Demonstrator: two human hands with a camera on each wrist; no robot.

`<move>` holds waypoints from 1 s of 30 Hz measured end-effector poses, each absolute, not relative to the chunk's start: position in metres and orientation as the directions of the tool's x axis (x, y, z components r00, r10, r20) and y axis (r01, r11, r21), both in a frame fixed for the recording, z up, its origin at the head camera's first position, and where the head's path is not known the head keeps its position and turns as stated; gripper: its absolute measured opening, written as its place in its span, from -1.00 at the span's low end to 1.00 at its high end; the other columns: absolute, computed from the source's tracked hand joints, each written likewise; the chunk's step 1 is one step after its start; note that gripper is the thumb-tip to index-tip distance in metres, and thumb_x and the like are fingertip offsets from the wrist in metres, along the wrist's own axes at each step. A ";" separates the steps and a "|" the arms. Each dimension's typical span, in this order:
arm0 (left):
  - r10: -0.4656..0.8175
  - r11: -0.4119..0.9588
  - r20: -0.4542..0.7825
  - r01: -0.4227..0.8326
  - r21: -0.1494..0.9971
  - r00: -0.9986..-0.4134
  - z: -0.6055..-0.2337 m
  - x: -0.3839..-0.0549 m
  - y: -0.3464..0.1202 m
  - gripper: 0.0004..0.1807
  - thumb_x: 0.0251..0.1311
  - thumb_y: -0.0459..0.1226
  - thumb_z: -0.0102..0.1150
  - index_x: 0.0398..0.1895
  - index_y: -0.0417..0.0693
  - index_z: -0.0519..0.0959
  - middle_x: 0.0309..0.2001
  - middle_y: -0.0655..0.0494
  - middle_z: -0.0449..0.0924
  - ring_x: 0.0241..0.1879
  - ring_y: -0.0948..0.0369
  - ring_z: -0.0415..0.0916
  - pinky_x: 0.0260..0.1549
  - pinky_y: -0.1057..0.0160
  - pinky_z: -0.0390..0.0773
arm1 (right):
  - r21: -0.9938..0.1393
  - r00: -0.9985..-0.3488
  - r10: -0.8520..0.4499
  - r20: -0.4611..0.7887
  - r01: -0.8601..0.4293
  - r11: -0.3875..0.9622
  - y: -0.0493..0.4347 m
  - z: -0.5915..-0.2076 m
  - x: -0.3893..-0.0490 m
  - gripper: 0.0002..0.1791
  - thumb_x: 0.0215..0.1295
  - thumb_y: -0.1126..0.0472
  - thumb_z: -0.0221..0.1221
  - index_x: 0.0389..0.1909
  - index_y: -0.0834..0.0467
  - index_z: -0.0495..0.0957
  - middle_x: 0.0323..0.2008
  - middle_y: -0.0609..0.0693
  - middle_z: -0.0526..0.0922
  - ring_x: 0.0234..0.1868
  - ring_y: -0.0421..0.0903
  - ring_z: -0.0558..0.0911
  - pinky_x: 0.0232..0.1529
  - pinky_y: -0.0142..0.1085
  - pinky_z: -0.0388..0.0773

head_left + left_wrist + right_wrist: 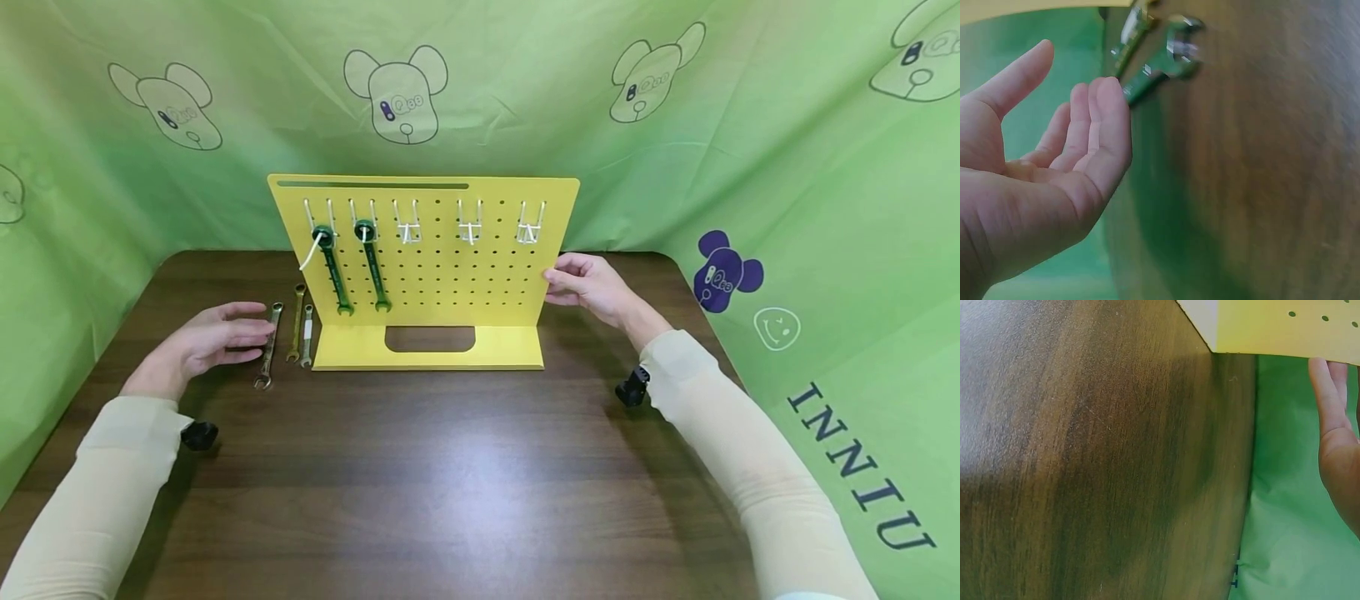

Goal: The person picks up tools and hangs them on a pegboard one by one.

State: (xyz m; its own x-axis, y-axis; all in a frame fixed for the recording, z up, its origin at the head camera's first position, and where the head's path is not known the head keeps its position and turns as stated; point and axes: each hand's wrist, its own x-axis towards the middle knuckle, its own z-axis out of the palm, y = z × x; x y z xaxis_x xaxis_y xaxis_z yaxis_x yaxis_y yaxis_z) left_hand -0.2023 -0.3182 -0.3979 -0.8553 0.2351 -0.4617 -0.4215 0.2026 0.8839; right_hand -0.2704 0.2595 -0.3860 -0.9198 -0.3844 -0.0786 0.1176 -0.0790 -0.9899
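My left hand (213,337) reaches over the left of the table, fingertips at a silver combination wrench (270,346). In the left wrist view its fingers (1107,125) are loosely bent and the thumb stands apart; nothing is gripped. Two more wrenches lie beside it, a brass-coloured wrench (296,323) and a smaller silver wrench (307,335). At the yellow pegboard's (442,292) right edge, my right hand (596,287) pinches the board between thumb and fingers. Two dark green wrenches, one outer (334,271) and one inner (374,267), hang from the board's left hooks.
Three white hooks, including the middle hook (470,229), carry nothing. The pegboard stands on a yellow base (502,346) near the back of the brown wooden table (450,467). A green printed curtain (510,100) surrounds the table at the back and sides.
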 end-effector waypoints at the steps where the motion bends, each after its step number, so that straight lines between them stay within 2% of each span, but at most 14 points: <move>1: 0.230 0.210 -0.467 -0.425 0.880 -0.854 -0.400 -0.202 -0.319 -0.15 0.25 -0.21 0.22 0.45 -0.18 -0.06 -0.13 0.29 0.62 -0.06 0.27 0.54 -0.03 0.18 0.56 | -0.990 -0.920 -0.385 -0.077 0.116 -0.079 0.260 -0.385 -0.270 -0.93 0.25 0.37 0.21 -0.26 0.22 0.58 -0.30 0.06 0.67 -0.26 -0.01 0.68 0.02 0.05 0.50; 8: 0.226 0.226 -0.474 -0.428 0.875 -0.851 -0.411 -0.203 -0.318 -0.15 0.24 -0.22 0.23 0.44 -0.21 -0.05 -0.19 0.33 0.60 -0.12 0.32 0.54 -0.06 0.20 0.58 | -0.991 -0.925 -0.373 -0.068 0.106 -0.083 0.265 -0.382 -0.267 -0.93 0.26 0.40 0.19 -0.27 0.22 0.57 -0.30 0.06 0.66 -0.26 -0.03 0.68 -0.05 -0.03 0.57; 12: 0.227 0.290 -0.469 -0.400 0.869 -0.853 -0.414 -0.201 -0.320 -0.11 0.22 -0.21 0.25 0.45 -0.26 -0.07 -0.16 0.28 0.58 -0.13 0.34 0.55 -0.06 0.19 0.58 | -0.992 -0.926 -0.370 -0.076 0.108 -0.067 0.263 -0.382 -0.266 -0.93 0.25 0.38 0.20 -0.27 0.20 0.58 -0.31 0.06 0.66 -0.27 -0.02 0.68 -0.01 0.02 0.53; 16: 0.213 0.354 -0.460 -0.371 0.859 -0.862 -0.415 -0.198 -0.320 -0.06 0.20 -0.18 0.27 0.44 -0.31 -0.11 0.03 0.02 0.45 -0.15 0.34 0.56 -0.07 0.19 0.59 | -0.991 -0.922 -0.379 -0.081 0.116 -0.072 0.259 -0.383 -0.267 -0.93 0.24 0.37 0.22 -0.26 0.20 0.58 -0.31 0.08 0.66 -0.28 0.00 0.68 0.04 0.08 0.46; 19: 0.202 0.354 -0.461 -0.374 0.857 -0.864 -0.415 -0.197 -0.318 -0.03 0.17 -0.18 0.30 0.44 -0.31 -0.12 0.22 -0.23 0.21 -0.17 0.31 0.56 -0.07 0.19 0.59 | -0.990 -0.925 -0.373 -0.075 0.115 -0.085 0.257 -0.383 -0.269 -0.93 0.24 0.39 0.22 -0.27 0.21 0.58 -0.32 0.08 0.66 -0.30 -0.01 0.69 0.05 0.12 0.42; 21: 0.197 0.357 -0.464 -0.377 0.855 -0.864 -0.416 -0.197 -0.316 -0.03 0.17 -0.19 0.31 0.44 -0.33 -0.11 0.28 -0.31 0.08 -0.18 0.30 0.56 -0.08 0.20 0.59 | -0.989 -0.926 -0.371 -0.074 0.115 -0.089 0.257 -0.383 -0.269 -0.92 0.24 0.40 0.21 -0.27 0.21 0.58 -0.33 0.08 0.65 -0.30 -0.02 0.68 0.05 0.14 0.39; 26: 0.152 0.412 -0.470 -0.377 0.830 -0.869 -0.418 -0.197 -0.309 -0.02 0.10 -0.14 0.36 0.42 -0.34 -0.02 0.26 -0.29 0.11 -0.22 0.29 0.54 -0.14 0.23 0.62 | -0.989 -0.923 -0.376 -0.078 0.119 -0.085 0.257 -0.383 -0.269 -0.92 0.26 0.41 0.19 -0.27 0.20 0.59 -0.32 0.08 0.65 -0.30 -0.02 0.68 0.07 0.15 0.37; 30: 0.110 0.441 -0.464 -0.376 0.815 -0.879 -0.420 -0.197 -0.302 0.00 0.02 -0.13 0.43 0.40 -0.33 0.03 0.19 -0.24 0.17 -0.24 0.28 0.53 -0.15 0.21 0.62 | -0.990 -0.929 -0.361 -0.086 0.119 -0.069 0.259 -0.385 -0.267 -0.92 0.26 0.39 0.20 -0.27 0.19 0.59 -0.32 0.06 0.65 -0.31 -0.03 0.68 0.03 0.08 0.47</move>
